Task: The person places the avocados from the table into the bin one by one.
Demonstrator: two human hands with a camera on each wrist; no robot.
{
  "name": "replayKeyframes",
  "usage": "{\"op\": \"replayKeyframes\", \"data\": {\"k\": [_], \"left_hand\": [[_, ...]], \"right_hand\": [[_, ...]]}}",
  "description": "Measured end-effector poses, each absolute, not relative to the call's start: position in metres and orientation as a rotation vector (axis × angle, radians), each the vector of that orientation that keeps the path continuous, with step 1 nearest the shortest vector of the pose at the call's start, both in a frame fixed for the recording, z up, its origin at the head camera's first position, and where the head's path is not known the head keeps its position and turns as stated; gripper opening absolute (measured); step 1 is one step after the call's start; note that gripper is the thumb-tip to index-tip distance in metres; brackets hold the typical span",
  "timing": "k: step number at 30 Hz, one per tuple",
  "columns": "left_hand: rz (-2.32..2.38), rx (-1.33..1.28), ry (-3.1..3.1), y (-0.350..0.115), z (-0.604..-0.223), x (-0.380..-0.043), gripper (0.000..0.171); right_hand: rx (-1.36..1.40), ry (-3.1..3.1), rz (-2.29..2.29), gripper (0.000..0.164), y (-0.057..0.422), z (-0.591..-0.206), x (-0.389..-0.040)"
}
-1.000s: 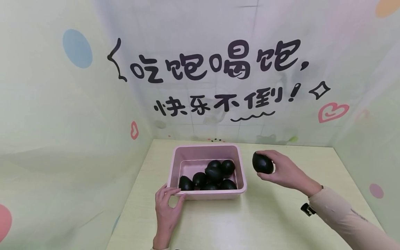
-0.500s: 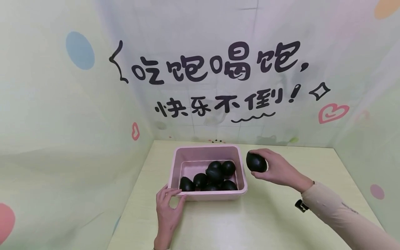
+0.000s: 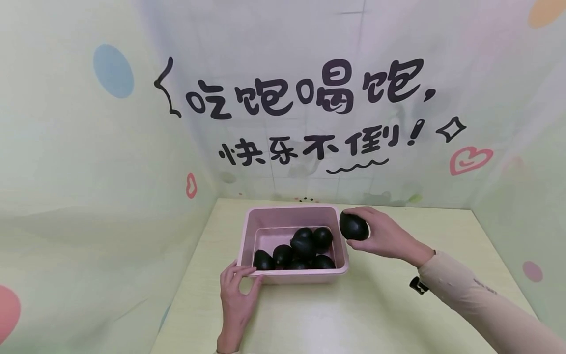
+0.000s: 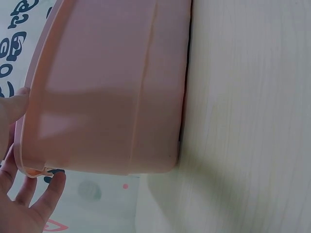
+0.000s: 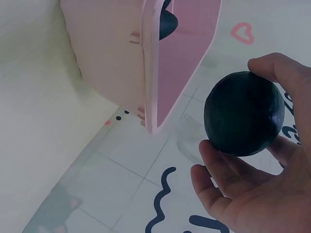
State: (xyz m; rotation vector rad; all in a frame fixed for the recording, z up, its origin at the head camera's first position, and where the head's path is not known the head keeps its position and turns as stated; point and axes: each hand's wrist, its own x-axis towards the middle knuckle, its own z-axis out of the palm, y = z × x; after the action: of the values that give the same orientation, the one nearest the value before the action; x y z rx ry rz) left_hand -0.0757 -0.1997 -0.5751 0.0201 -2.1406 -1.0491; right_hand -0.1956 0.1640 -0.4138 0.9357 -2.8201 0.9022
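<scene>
A pink plastic bin (image 3: 294,278) stands on the table with several dark avocados (image 3: 283,254) inside, most of them toward its front and right. My left hand (image 3: 239,294) grips the bin's rim at the front left corner; the left wrist view shows the thumb at the rim (image 4: 30,116) and the other fingers round the corner. Between the thumb and fingers of my right hand (image 3: 389,235) is one smooth, almost black avocado (image 3: 353,227), held up beside the bin's right rim. The right wrist view shows this avocado (image 5: 243,114) above the curled lower fingers.
Pale wood-look table (image 3: 300,319) lies under the bin. A printed cloth backdrop (image 3: 283,49) with black lettering closes off the back, and cloth also hangs at both sides. Near the right sleeve (image 3: 468,290) a small black device (image 3: 418,285) sticks out.
My right hand has moved left with the avocado, from well right of the bin to close by its right rim. The left hand and the bin stay in place.
</scene>
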Motion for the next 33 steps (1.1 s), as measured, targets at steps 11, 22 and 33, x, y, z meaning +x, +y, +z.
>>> {"op": "replayKeyframes", "data": {"k": [11, 22, 33], "left_hand": [[-1.061, 0.031, -2.151, -0.199, -0.576, -0.074, 0.027], [-1.059, 0.026, -2.144, -0.2, -0.576, -0.075, 0.028], [-1.071, 0.018, -2.138, -0.2, -0.577, -0.075, 0.027]], "right_hand": [[1.018, -2.797, 0.865, 0.055, 0.154, -0.413, -0.202], [1.046, -2.809, 0.851, 0.061, 0.142, -0.405, -0.205], [0.957, -2.884, 0.822, 0.069, 0.143, -0.401, -0.202]]}}
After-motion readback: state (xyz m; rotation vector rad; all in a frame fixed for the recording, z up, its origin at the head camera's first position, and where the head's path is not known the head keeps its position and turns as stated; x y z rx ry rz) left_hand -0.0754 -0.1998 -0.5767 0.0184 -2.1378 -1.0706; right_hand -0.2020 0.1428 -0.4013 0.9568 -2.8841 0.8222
